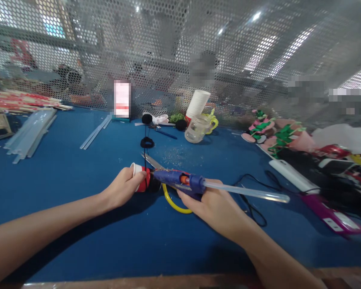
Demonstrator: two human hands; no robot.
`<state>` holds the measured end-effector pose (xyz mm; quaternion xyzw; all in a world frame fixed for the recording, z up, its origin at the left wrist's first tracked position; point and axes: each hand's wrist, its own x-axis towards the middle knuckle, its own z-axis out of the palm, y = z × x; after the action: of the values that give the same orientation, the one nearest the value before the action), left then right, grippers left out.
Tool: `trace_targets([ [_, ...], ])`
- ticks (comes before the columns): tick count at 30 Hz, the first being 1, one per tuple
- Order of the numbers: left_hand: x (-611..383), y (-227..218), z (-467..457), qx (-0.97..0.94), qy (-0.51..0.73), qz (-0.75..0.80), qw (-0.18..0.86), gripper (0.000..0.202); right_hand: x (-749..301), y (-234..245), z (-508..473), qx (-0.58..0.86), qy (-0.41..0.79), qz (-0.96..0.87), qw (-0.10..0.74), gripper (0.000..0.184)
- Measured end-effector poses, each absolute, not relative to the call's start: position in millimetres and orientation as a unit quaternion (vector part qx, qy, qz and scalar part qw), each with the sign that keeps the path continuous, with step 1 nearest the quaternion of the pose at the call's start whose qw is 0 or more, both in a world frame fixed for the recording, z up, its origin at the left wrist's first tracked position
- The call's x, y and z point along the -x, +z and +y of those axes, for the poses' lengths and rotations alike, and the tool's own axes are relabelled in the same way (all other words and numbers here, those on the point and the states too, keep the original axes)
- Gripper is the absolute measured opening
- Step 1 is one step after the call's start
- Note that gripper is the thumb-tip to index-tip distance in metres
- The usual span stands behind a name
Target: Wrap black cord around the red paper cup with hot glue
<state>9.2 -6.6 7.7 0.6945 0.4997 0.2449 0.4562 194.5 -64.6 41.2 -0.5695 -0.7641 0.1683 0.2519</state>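
Observation:
My left hand [124, 188] is closed around a small red and white paper cup [140, 179] lying on its side, with a black pom-pom [154, 185] at its end. My right hand [209, 204] grips a blue hot glue gun [180, 179] whose nozzle points at the black pom-pom. A clear glue stick [246, 192] juts out of the gun's back to the right. A black string [145, 154] rises from the cup toward a black ring [147, 142] on the blue table [63, 176]. Scissors with a yellow handle [170, 200] lie under the gun.
Clear glue sticks [30, 134] lie at the left and more [96, 132] near the back. A stack of white cups [197, 104], a clear mug [198, 129], black pom-poms [147, 119] and pink and green craft pieces [273, 134] sit along a perforated metal screen [168, 52]. A black cable [252, 200] runs right.

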Motion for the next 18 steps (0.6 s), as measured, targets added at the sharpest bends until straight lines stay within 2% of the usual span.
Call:
trace_targets([
  [6, -9.0, 7.5, -6.7, -0.694, 0.25, 0.493, 0.462, 0.026, -197.7, 39.1, -69.1, 0.578, 0.15, -0.769, 0.231, 0.016],
  [18, -8.6, 6.6, -8.7, -0.715, 0.239, 0.489, 0.44, 0.029, -197.0, 40.0, -68.4, 0.578, 0.143, -0.771, 0.226, 0.013],
])
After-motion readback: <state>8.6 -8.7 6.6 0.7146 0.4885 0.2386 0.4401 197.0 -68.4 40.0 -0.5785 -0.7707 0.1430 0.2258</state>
